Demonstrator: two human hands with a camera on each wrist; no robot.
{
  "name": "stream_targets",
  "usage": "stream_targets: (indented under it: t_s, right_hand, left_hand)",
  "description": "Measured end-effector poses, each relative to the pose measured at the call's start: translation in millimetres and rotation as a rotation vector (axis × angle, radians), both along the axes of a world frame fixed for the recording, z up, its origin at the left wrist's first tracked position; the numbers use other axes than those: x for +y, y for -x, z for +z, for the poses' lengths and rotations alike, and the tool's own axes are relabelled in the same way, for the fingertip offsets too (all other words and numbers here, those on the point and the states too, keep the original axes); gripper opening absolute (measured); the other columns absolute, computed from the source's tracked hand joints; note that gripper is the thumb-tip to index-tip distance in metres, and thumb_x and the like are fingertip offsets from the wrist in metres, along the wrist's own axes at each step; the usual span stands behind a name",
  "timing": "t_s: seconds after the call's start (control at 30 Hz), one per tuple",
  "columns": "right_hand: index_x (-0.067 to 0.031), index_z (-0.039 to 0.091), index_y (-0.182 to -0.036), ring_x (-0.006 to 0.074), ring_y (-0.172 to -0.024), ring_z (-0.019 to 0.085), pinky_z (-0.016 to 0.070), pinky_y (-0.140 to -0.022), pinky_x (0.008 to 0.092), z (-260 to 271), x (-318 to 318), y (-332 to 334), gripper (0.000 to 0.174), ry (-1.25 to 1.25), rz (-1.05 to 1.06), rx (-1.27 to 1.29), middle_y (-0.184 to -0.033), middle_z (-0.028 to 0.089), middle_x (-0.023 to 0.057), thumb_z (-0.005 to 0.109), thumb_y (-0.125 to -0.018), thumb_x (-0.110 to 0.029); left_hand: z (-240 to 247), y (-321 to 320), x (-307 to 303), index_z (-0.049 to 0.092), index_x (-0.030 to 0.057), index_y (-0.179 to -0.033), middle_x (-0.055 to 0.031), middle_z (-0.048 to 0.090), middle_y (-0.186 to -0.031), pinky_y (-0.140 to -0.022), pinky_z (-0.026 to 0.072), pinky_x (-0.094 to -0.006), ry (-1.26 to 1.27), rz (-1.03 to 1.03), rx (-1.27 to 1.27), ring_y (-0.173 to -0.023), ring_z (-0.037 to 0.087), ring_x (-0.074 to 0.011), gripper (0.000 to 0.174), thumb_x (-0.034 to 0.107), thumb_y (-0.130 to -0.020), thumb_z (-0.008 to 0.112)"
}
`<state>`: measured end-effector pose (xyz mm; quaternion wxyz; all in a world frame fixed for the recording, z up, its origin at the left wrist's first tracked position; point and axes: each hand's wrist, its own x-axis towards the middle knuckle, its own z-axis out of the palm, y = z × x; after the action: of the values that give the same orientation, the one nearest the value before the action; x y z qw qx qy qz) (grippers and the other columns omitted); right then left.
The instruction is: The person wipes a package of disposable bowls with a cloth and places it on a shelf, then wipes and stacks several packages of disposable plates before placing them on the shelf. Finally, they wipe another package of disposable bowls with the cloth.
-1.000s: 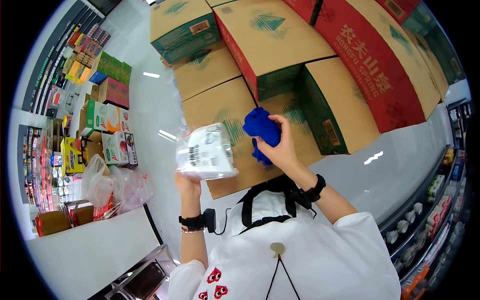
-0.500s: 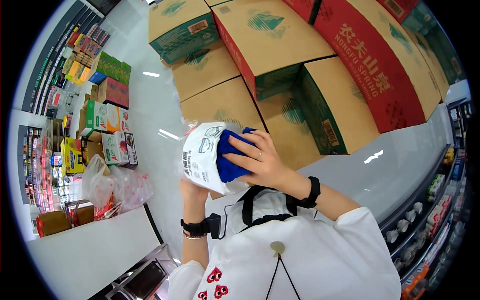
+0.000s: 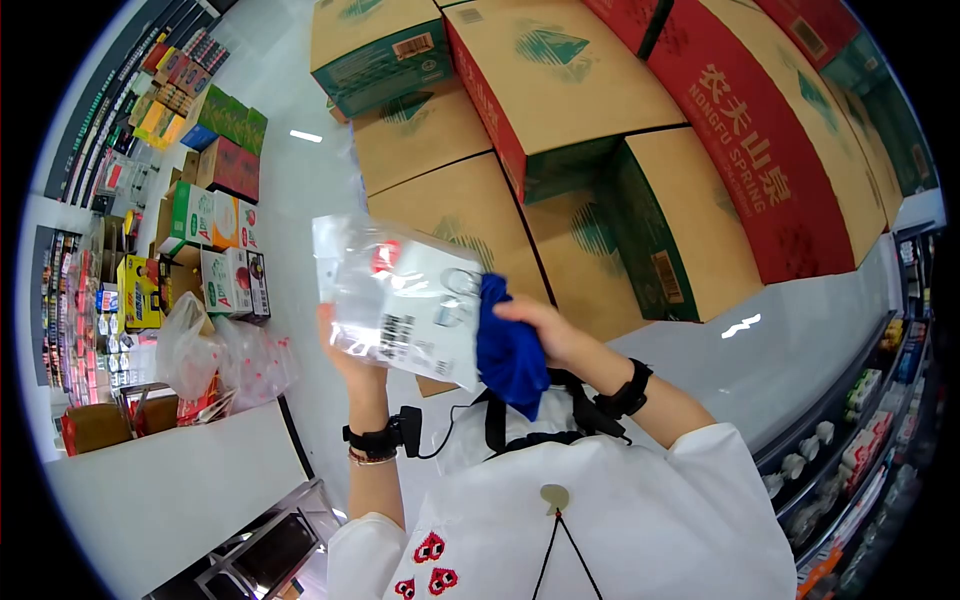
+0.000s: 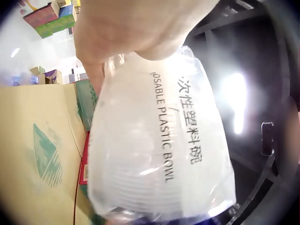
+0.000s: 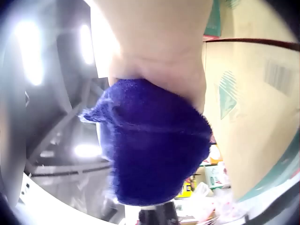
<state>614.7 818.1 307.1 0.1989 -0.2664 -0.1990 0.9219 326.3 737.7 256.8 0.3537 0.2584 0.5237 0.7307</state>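
A clear plastic pack of white disposable bowls (image 3: 415, 305) is held up over the cartons by the left hand (image 3: 352, 350), which grips its left end. In the left wrist view the pack (image 4: 154, 140) hangs from that hand (image 4: 140, 28), its fingers mostly hidden. The right hand (image 3: 545, 325) grips a crumpled blue cloth (image 3: 510, 350) against the right end of the pack. The cloth (image 5: 154, 140) covers most of the right hand's fingers in the right wrist view, with the palm side (image 5: 164, 70) above it.
Cardboard cartons (image 3: 450, 205) are stacked in front, with red-sided ones (image 3: 740, 150) at the right. Small boxes (image 3: 225, 215) and plastic bags (image 3: 185, 350) stand at the left beside a white counter (image 3: 180, 480). Stocked shelves (image 3: 850, 450) line the right edge.
The cloth moved left onto the pack, then from its face to its right end, now hanging lower. The pack has turned and shifted slightly left. The head view has shifted a little.
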Motion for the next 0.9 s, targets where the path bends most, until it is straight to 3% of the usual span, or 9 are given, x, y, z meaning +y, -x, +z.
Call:
stream_targets:
  t_s: [0.03, 0.07, 0.17, 0.27, 0.37, 0.47, 0.53, 0.67, 0.9]
  right_hand:
    - [0.0014, 0.055, -0.134, 0.0247, -0.112, 0.066, 0.0538, -0.097, 0.0411, 14, 7, -5, 0.053, 0.161, 0.029, 0.198, -0.125, 0.066, 0.0151, 0.063, -0.095, -0.034]
    - [0.001, 0.055, -0.134, 0.0258, -0.11, 0.066, 0.0541, -0.096, 0.0419, 19, 13, -7, 0.054, 0.128, -0.034, 0.242, -0.125, 0.066, 0.0151, 0.061, -0.096, -0.036]
    - [-0.0014, 0.061, -0.127, 0.0249, -0.106, 0.066, 0.0548, -0.089, 0.0416, 38, 29, -9, 0.048, -0.026, -0.179, 0.149, -0.121, 0.068, 0.0134, 0.061, -0.096, -0.038]
    - [-0.0044, 0.073, -0.103, 0.029, -0.1, 0.066, 0.045, -0.093, 0.0452, 32, 52, -11, 0.037, -1.578, -0.286, -0.779, -0.105, 0.072, 0.0115, 0.074, -0.08, -0.033]
    - [-0.0062, 0.074, -0.103, 0.0314, -0.103, 0.063, 0.0388, -0.098, 0.0451, 9, 63, -7, 0.04, -1.895, -0.112, -1.057, -0.108, 0.072, 0.0121, 0.077, -0.073, -0.032]
    - [-0.0084, 0.075, -0.107, 0.0371, -0.127, 0.051, 0.0279, -0.112, 0.0554, -10, 61, 4, 0.045, -1.89, 0.102, -1.185, -0.131, 0.062, 0.0182, 0.08, -0.073, -0.037]
    - [-0.01, 0.069, -0.124, 0.0458, -0.143, 0.031, 0.0139, -0.119, 0.0653, -6, 50, 22, 0.062, -1.89, 0.129, -1.15, -0.15, 0.045, 0.0235, 0.082, -0.074, -0.044]
    - [-0.0099, 0.056, -0.14, 0.0449, -0.146, 0.028, 0.0174, -0.122, 0.0571, 16, 11, 51, 0.079, -1.746, 0.237, -0.583, -0.154, 0.039, 0.0263, 0.082, -0.077, -0.05]
    - [-0.004, 0.004, -0.163, 0.0448, -0.155, 0.008, 0.0156, -0.124, 0.0517, 8, -46, 41, 0.146, -1.35, 0.86, 0.074, -0.166, 0.007, 0.0304, 0.097, -0.058, -0.044]
  left_hand:
    - [5, -2, 1, 0.056, 0.0011, -0.13, -0.0116, 0.066, -0.12, -0.09, 0.0554, -0.0398, 0.024, 0.074, 0.069, -0.107, 0.067, -0.0248, 0.045, 0.038, -0.108, 0.042]
    - [14, -2, -6, 0.055, 0.0034, -0.136, -0.0099, 0.064, -0.13, -0.1, 0.0509, -0.0435, 0.019, 0.071, -0.193, -0.118, 0.063, -0.0268, 0.048, 0.039, -0.107, 0.04]
    - [3, 24, -35, 0.054, 0.0043, -0.137, -0.011, 0.062, -0.133, -0.099, 0.0513, -0.0433, -0.074, 0.152, -0.363, -0.12, 0.062, -0.0267, 0.049, 0.04, -0.107, 0.04]
    - [10, 26, -62, 0.054, 0.0035, -0.134, -0.0118, 0.063, -0.129, -0.095, 0.0542, -0.0413, -0.041, 0.267, -0.348, -0.114, 0.065, -0.0257, 0.043, 0.035, -0.107, 0.045]
    - [33, 3, -74, 0.057, 0.0045, -0.114, -0.0063, 0.062, -0.108, -0.085, 0.0541, -0.0349, 0.002, 0.432, -0.243, -0.097, 0.064, -0.0179, 0.029, 0.031, -0.109, 0.047]
    - [27, -7, -104, 0.047, 0.0076, -0.088, 0.0025, 0.039, -0.08, -0.066, 0.037, -0.0271, 0.196, 0.574, 0.17, -0.074, 0.04, -0.0085, 0.034, 0.031, -0.112, 0.042]
    - [37, -24, -127, 0.05, 0.0059, -0.089, 0.0021, 0.042, -0.08, -0.067, 0.0361, -0.0263, 0.306, 0.614, 0.305, -0.075, 0.04, -0.0084, 0.035, 0.032, -0.112, 0.042]
    - [79, -81, -151, 0.057, 0.0008, -0.095, 0.0013, 0.048, -0.081, -0.067, 0.0357, -0.0261, 0.506, 0.672, 0.499, -0.075, 0.04, -0.0081, 0.039, 0.032, -0.112, 0.041]
    - [102, -191, -235, 0.064, -0.0022, -0.106, -0.0015, 0.059, -0.085, -0.068, 0.0396, -0.0259, 0.563, 0.914, 0.497, -0.075, 0.048, -0.0084, 0.043, 0.034, -0.111, 0.043]
